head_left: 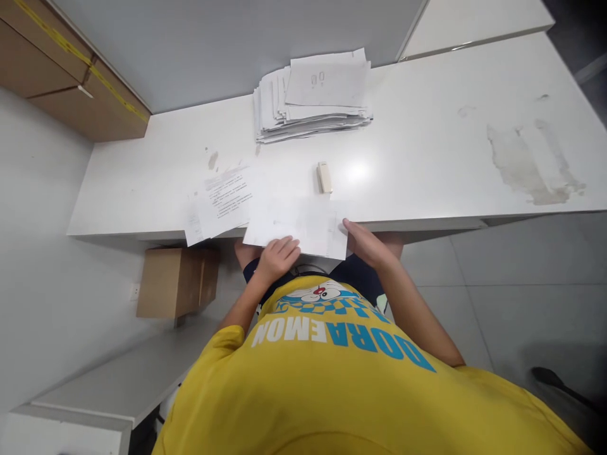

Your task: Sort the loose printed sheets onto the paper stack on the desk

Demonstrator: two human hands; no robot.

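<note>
A white sheet of paper (298,226) lies at the front of the table and juts out over its edge; whether more sheets are under it I cannot tell. My left hand (281,258) grips its near edge, fingers on top and thumb hidden. At the sheet's right end my right hand (370,245) holds the edge, with most of its fingers out of sight. Just beyond the sheet rests a small cream-coloured stapler (325,177). Printed pages (225,201) lie to the left, partly past the table edge.
Toward the back of the white table (427,145) stands a thick, uneven stack of papers (317,95) against the grey panel (265,38). Brown stains mark the tabletop at right. Cardboard boxes (71,76) sit at upper left, and another box (175,281) is below the table.
</note>
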